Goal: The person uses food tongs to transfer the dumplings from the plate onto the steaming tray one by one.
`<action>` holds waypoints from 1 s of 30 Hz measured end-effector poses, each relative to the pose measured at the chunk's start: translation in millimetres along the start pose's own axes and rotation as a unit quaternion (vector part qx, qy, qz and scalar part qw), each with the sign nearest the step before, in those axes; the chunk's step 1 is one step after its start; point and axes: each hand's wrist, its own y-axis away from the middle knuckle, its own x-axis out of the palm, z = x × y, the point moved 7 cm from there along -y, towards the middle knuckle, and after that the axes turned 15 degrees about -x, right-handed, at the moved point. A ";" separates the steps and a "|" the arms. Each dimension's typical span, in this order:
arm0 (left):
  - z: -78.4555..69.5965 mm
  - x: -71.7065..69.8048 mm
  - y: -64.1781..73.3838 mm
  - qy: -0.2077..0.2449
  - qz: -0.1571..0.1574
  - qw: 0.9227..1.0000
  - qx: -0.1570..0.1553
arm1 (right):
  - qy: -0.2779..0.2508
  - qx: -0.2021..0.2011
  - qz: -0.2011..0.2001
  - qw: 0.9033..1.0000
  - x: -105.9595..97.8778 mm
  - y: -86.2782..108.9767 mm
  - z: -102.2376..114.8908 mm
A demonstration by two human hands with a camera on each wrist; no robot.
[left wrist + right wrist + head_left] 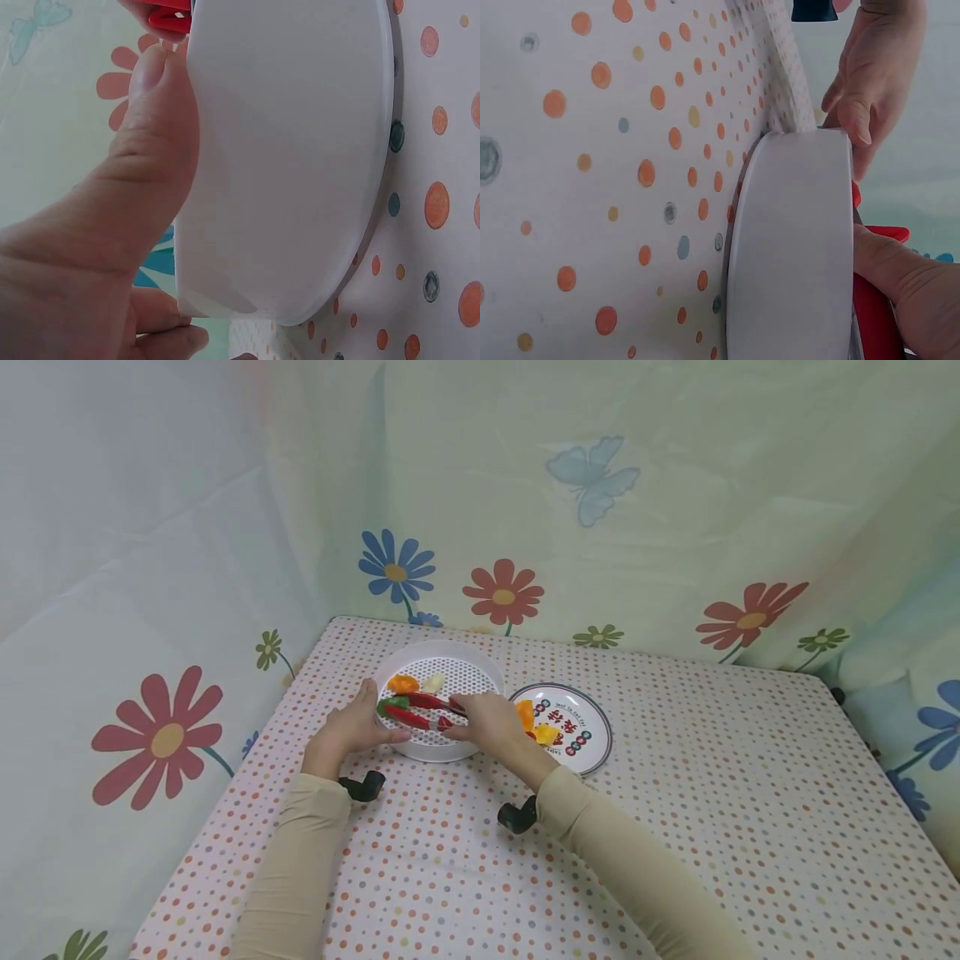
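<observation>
A round white sieve [441, 648] with a perforated floor sits on the table, its wall [285, 165] filling much of the left wrist view. My left hand [352, 727] holds it at its left side, thumb along the near rim and fingers farther round. Over the sieve, my right hand [483, 722] grips a pair of red tongs [426, 701] whose ends point left. Green [392, 704] shows at the far end of the tongs, close to my left fingers. Inside the sieve lie an orange piece [403, 684] and a pale piece [433, 683].
Right of the sieve stands a white plate [597, 727] with printed lettering and a dark rim line. Orange [525, 714] and yellow [546, 734] pieces lie on it, partly behind my right forearm. A dotted cloth [675, 810] covers the table, and flowered curtains [480, 485] hang behind.
</observation>
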 end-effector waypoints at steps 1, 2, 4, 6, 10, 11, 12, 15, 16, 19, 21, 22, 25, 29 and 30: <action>-0.3 0.3 -0.3 -0.001 -0.001 1.000 0.000 | -0.004 0.001 0.001 1.000 -0.4 0.0 -0.2; -1.0 0.3 -0.2 -0.001 -0.002 1.000 0.001 | -0.008 0.002 0.002 1.000 -0.8 0.1 -0.6; -2.4 0.6 -0.5 0.000 -0.002 1.000 0.003 | -0.015 0.007 0.006 1.000 -1.1 0.5 -2.0; -3.6 1.0 -1.1 -0.003 -0.003 1.000 0.004 | -0.021 0.013 0.011 1.000 -1.2 0.8 -3.7; -4.9 1.6 -2.5 -0.004 -0.002 1.000 0.000 | -0.024 0.027 0.019 0.999 -2.9 1.9 -8.1; -5.0 2.0 -3.2 -0.005 -0.002 1.000 0.000 | -0.024 0.029 0.019 0.999 -3.7 2.0 -9.4; -5.2 2.2 -3.7 -0.004 -0.002 1.000 0.000 | -0.024 0.032 0.020 0.999 -4.4 2.6 -11.0; -5.7 2.9 -4.9 -0.006 -0.002 1.000 0.000 | -0.022 0.032 0.020 0.999 -7.7 4.6 -14.7; -5.6 3.1 -5.2 -0.007 -0.002 1.000 0.000 | -0.023 0.032 0.018 0.999 -8.4 5.8 -15.8; -5.1 2.8 -5.5 -0.008 -0.003 1.000 0.000 | -0.026 0.027 0.013 0.999 -11.0 10.1 -17.2; -4.3 2.7 -5.6 -0.007 -0.001 1.000 -0.001 | -0.023 0.024 0.011 0.999 -12.8 13.3 -17.5; -3.8 2.3 -5.5 -0.006 -0.001 1.000 -0.001 | -0.017 0.021 0.009 1.000 -14.2 14.8 -17.6; -1.7 2.2 -5.7 -0.006 -0.001 1.000 -0.003 | 0.006 0.016 0.004 1.000 -19.2 19.6 -17.5; 1.0 2.9 -5.7 -0.008 -0.002 1.000 -0.002 | 0.036 0.020 -0.012 0.999 -27.6 29.6 -20.7; 1.1 3.6 -5.5 -0.008 -0.001 1.000 0.002 | 0.040 0.022 -0.017 0.999 -30.2 33.7 -22.4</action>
